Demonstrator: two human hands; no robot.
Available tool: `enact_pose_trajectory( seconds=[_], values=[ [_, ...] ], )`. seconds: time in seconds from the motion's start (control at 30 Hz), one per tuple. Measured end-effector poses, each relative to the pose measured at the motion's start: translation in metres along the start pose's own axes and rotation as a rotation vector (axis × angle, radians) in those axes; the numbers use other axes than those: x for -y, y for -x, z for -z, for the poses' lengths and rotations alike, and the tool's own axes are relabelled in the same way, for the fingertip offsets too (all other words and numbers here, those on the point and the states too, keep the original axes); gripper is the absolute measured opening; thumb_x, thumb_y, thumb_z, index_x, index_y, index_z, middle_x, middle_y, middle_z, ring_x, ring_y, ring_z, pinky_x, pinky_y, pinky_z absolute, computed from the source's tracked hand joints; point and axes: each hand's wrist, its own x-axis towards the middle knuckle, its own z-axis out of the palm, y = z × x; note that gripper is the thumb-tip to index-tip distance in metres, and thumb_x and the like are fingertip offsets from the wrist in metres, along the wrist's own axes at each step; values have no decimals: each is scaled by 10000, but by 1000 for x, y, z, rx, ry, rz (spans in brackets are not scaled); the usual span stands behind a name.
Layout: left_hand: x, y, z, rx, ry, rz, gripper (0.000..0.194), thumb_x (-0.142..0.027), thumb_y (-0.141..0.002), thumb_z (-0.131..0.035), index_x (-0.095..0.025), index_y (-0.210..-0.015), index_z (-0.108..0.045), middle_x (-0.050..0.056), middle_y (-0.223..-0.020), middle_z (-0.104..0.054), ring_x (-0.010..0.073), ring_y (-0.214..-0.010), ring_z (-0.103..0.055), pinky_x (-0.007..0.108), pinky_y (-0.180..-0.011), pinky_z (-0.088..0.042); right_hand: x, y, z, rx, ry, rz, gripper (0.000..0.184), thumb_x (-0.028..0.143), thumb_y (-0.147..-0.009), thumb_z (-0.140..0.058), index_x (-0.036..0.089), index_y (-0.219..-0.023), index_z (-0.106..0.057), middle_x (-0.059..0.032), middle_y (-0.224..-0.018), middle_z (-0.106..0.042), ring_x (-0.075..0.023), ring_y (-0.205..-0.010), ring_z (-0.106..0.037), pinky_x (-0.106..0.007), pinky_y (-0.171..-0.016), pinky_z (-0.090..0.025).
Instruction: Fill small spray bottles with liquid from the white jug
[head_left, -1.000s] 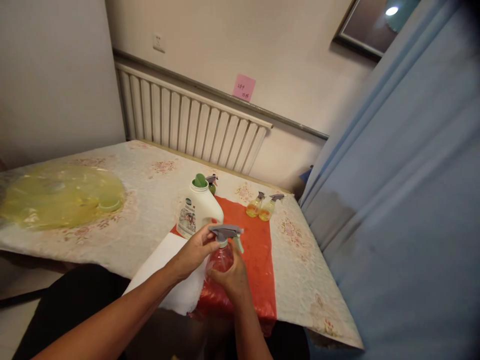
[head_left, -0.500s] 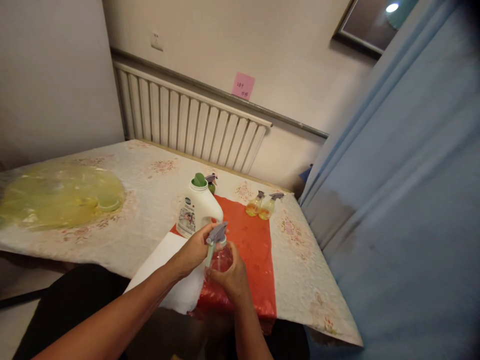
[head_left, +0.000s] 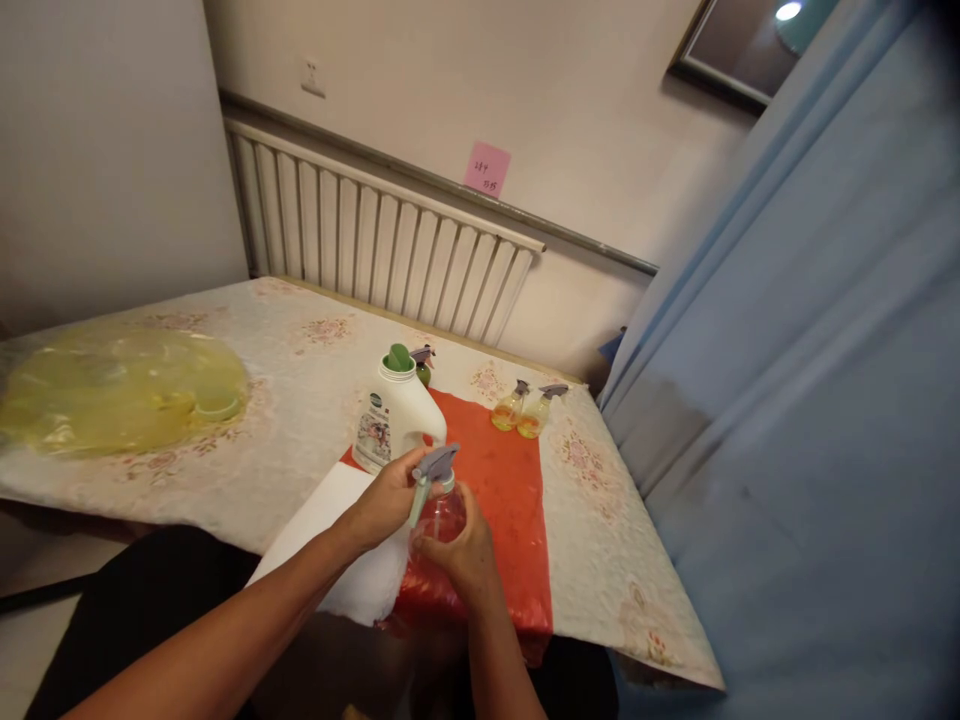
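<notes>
Both my hands are on a clear spray bottle [head_left: 447, 512] with a grey trigger head, held over the red cloth. My left hand [head_left: 390, 497] is closed around the spray head [head_left: 436, 462] and its collar. Wrapped about the bottle's body is my right hand [head_left: 466, 548], thumb at the front. Just behind them stands a white detergent jug [head_left: 397, 415] with a green spout in its mouth. Through the clear wall I see the red surface behind, so any liquid inside is hard to make out.
Two spray bottles with yellow-orange liquid [head_left: 507, 408] stand at the red cloth's [head_left: 517, 500] far right; a green one [head_left: 424, 370] is partly behind the jug. White paper [head_left: 330, 530] lies left of the cloth. A yellow plastic bag [head_left: 120, 390] covers the table's left. Blue curtain [head_left: 787, 400] hangs right.
The spray head has tilted slightly, its trigger swinging a little to the left. My hands stay in nearly the same place on the bottle.
</notes>
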Motion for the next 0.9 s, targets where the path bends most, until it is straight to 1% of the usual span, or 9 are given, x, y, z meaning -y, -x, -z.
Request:
enact_pose_trajectory(
  seconds=[0.1, 0.2, 0.27, 0.4, 0.5, 0.57, 0.63, 0.77, 0.9],
  values=[
    [-1, -1, 0, 43, 42, -15, 476, -286, -770, -719, -207, -1227, -611, 35, -1047, -687, 214, -1009, -633, 333, -927, -490, -1, -1, 1, -16, 14, -1, 787, 244, -521, -802, 159, -1269, -573, -122, -1243, -657, -314, -1173, -609, -444, -1026, -470],
    [-1, -1, -1, 10, 18, -20, 518, -252, -724, -756, -211, -1221, -614, 17, -992, -681, 197, -938, -640, 304, -868, -507, -3, -1, 1, -10, 7, 6, 813, 223, -485, -823, 173, -1260, -580, -118, -1257, -651, -320, -1188, -600, -445, -1033, -468],
    [0, -2, -1, -5, 12, -20, 507, -258, -727, -758, -204, -1211, -619, 16, -969, -680, 191, -907, -642, 295, -843, -511, -4, -2, 0, -11, 9, 1, 824, 215, -481, -821, 177, -1267, -575, -117, -1261, -651, -322, -1194, -597, -455, -1037, -464],
    [2, -2, 0, 44, 24, -9, 501, -277, -769, -717, -203, -1251, -602, 49, -1064, -691, 221, -1002, -638, 333, -918, -497, -5, -2, 0, -41, 19, 0, 771, 238, -519, -802, 176, -1256, -584, -112, -1232, -665, -313, -1165, -616, -446, -1023, -475],
    [3, -3, 0, 23, 2, 0, 548, -259, -731, -747, -210, -1256, -599, 37, -1051, -694, 223, -985, -642, 330, -894, -506, -6, -3, 1, -31, 12, 31, 772, 229, -497, -813, 189, -1236, -596, -98, -1215, -676, -312, -1159, -619, -430, -1011, -487],
    [4, -4, 0, 20, 25, 0, 526, -272, -754, -734, -210, -1258, -599, 34, -1050, -693, 220, -998, -641, 327, -910, -499, -5, -3, 2, -33, 12, 41, 750, 226, -512, -800, 196, -1232, -596, -89, -1192, -688, -301, -1130, -634, -422, -993, -499],
    [5, -6, 0, 48, 54, -4, 523, -279, -775, -719, -216, -1278, -590, 37, -1081, -688, 222, -1042, -632, 330, -944, -485, -3, -4, 3, -50, 16, 37, 715, 236, -544, -780, 191, -1232, -593, -92, -1177, -693, -291, -1099, -647, -420, -977, -506],
    [5, -8, -1, 58, 39, 18, 609, -248, -719, -760, -223, -1300, -577, 35, -1078, -689, 227, -1013, -638, 337, -912, -504, -1, -5, 4, -17, 22, 21, 732, 250, -534, -784, 168, -1235, -588, -110, -1198, -682, -306, -1138, -628, -437, -999, -492],
    [5, -10, -2, 64, 29, -4, 582, -285, -766, -732, -226, -1321, -566, 59, -1177, -668, 238, -1100, -615, 354, -985, -473, 3, -6, 6, -40, 13, 12, 697, 251, -540, -789, 181, -1209, -608, -102, -1190, -687, -301, -1132, -633, -410, -979, -506]
  ],
)
